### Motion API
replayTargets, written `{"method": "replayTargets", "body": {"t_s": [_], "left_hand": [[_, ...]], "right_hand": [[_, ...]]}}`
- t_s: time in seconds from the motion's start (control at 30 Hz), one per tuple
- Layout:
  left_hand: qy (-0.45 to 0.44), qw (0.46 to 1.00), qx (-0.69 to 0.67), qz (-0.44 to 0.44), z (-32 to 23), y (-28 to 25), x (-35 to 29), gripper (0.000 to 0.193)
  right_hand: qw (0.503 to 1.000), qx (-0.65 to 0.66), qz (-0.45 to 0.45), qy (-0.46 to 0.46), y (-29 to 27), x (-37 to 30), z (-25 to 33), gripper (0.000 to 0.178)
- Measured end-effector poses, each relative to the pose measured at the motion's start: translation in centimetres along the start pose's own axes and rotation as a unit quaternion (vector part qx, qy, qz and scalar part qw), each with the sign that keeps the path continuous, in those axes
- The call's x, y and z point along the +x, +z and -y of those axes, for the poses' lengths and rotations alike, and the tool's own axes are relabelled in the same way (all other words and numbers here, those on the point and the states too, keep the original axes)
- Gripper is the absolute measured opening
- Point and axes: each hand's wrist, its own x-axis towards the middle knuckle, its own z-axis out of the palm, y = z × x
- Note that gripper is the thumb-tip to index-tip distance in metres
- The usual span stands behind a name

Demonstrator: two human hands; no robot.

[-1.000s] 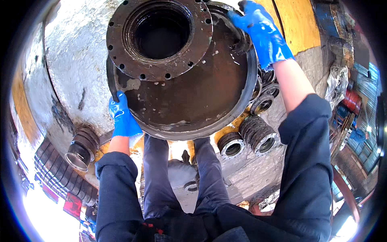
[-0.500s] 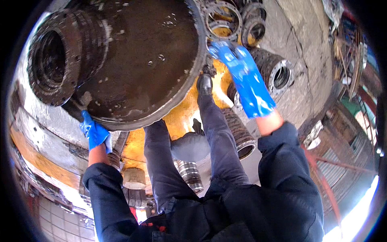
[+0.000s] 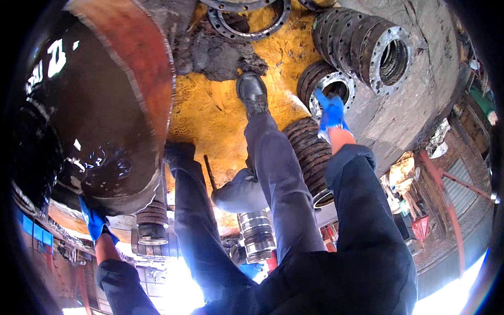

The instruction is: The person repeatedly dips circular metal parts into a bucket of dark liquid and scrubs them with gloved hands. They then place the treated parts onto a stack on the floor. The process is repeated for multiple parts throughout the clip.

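Observation:
A large round metal basin [image 3: 149, 68] with a red-brown inner wall and dark liquid fills the left side. My left hand [image 3: 95, 223], in a blue glove, is at its near lower rim, fingers against the edge; the grip is partly hidden. My right hand [image 3: 332, 113], also blue-gloved, is over the face of a flange ring [image 3: 315, 107] on the right, its fingers apart at the ring's central opening. Whether the fingers touch the metal I cannot tell. Dark flanged rings [image 3: 34, 142] stand in shadow inside the basin's left part.
A row of flanges [image 3: 362, 50] lies on the grey ground beyond my right hand. A ribbed cylinder [image 3: 310, 157] lies beside my right leg. Dark sludge [image 3: 215, 52] and a big bolted ring [image 3: 249, 34] rest on the yellow surface [image 3: 210, 110]. Metal cylinders [image 3: 256, 236] stand behind my legs.
My right hand has left the basin's right rim and moved over the flange ring. The basin now appears farther left, more of its inner wall showing, while my left hand stays at its rim.

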Motion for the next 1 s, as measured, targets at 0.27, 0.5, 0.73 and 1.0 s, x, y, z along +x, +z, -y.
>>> {"method": "replayTargets", "body": {"t_s": [0.27,0.5,0.73,1.0], "left_hand": [[0.005,0.992,0.123,-0.036,1.5,-5.5,2.9,0.060],[0.002,0.981,0.194,-0.002,0.2,-4.1,2.2,0.060],[-0.024,0.980,0.196,0.033,-0.7,-5.3,1.3,0.060],[-0.063,0.990,0.080,-0.096,-2.7,1.8,-2.4,0.064]], "right_hand": [[0.992,0.110,0.068,-0.002,4.7,5.2,-1.0,0.056],[0.936,0.338,0.071,0.067,2.9,3.3,2.3,0.053],[0.923,0.365,0.065,0.101,3.3,2.4,3.7,0.054],[0.917,0.374,0.075,0.116,2.7,2.2,3.9,0.046]]}}
